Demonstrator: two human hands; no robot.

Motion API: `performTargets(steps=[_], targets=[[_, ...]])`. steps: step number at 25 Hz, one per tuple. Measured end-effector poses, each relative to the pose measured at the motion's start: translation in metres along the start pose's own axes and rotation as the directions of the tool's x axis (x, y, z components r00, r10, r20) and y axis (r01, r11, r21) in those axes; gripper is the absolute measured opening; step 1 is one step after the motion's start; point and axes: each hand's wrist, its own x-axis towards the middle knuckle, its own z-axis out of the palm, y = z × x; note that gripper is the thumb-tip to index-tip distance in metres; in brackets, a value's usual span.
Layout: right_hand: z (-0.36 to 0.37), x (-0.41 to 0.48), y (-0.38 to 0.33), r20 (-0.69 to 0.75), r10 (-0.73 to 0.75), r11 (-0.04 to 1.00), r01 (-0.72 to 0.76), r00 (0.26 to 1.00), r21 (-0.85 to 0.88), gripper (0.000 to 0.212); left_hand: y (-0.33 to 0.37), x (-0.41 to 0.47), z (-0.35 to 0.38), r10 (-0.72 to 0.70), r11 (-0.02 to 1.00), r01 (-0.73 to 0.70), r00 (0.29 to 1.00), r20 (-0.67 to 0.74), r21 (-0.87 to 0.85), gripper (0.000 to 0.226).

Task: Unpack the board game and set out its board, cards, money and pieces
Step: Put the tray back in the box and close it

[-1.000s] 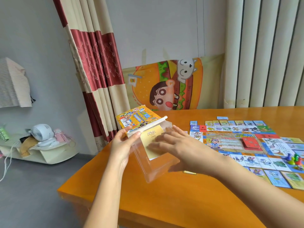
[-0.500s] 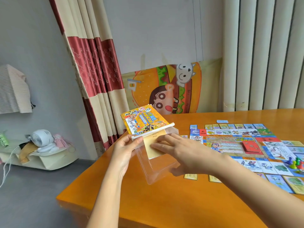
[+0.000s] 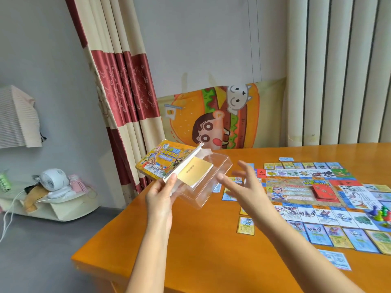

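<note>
The box (image 3: 164,162) and clear tray (image 3: 211,187) were held tilted over the left edge of the surface (image 3: 190,240) by the left grip (image 3: 160,194), presumably to expose the yellow cards (image 3: 195,173); the right grip (image 3: 243,187) was spread wide, empty, beside them.

Table (image 3: 201,246): wood, orange lacquer, high gloss, with reflections towards the far edge. Insert tray (image 3: 213,182): clear plastic, smooth and shiny. Game box (image 3: 163,161): printed cardboard, glossy face. Card stack (image 3: 195,173) in the tray: yellow paper, matt. Board (image 3: 296,191): printed card, slight sheen. Pawns (image 3: 380,214): glossy plastic. Curtain (image 3: 127,81): cloth, satin sheen.
</note>
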Motion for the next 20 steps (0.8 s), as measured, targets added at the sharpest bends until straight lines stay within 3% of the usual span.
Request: performTargets(steps=[1, 3, 8, 11, 14, 15, 17, 19, 20], targets=[[0.005, 0.001, 0.001, 0.061, 0.135, 0.977, -0.143, 0.989, 0.155, 0.082, -0.003, -0.002, 0.003, 0.011, 1.000, -0.011, 1.000, 0.008, 0.009, 0.011], [0.013, 0.004, 0.002, 0.112, 0.211, 0.936, -0.234, 0.971, 0.262, 0.062, -0.010, -0.005, 0.009, 0.016, 0.999, -0.017, 1.000, 0.024, 0.036, 0.015], [0.016, 0.013, 0.006, 0.003, 0.232, 0.966, -0.231, 0.973, 0.113, 0.037, -0.018, -0.008, 0.011, 0.027, 0.996, -0.036, 0.993, 0.117, 0.077, 0.021], [0.017, 0.013, 0.006, 0.002, 0.244, 0.949, -0.239, 0.970, 0.205, 0.020, -0.029, -0.016, 0.019, -0.003, 0.994, -0.016, 0.986, 0.166, 0.109, 0.016], [0.016, 0.018, 0.006, -0.056, 0.224, 0.955, -0.208, 0.973, 0.210, 0.018, -0.034, -0.025, 0.024, -0.050, 0.986, 0.005, 0.965, 0.259, 0.169, 0.018], [0.013, 0.019, 0.007, -0.071, 0.226, 0.957, -0.208, 0.972, 0.204, 0.017, -0.032, -0.024, 0.022, -0.071, 0.988, 0.023, 0.942, 0.327, 0.150, 0.029], [0.008, 0.020, 0.006, -0.072, 0.240, 0.954, -0.222, 0.968, 0.201, 0.012, -0.024, -0.019, 0.013, -0.096, 0.995, 0.077, 0.904, 0.417, 0.060, 0.073], [0.000, 0.017, 0.005, -0.033, 0.246, 0.955, -0.236, 0.969, 0.180, 0.009, -0.014, -0.011, 0.008, -0.058, 0.996, 0.076, 0.941, 0.334, -0.041, 0.099], [-0.003, 0.015, 0.003, 0.009, 0.233, 0.961, -0.232, 0.972, 0.152, 0.008, -0.012, -0.004, 0.004, -0.041, 0.996, 0.059, 0.973, 0.227, -0.069, 0.100]])
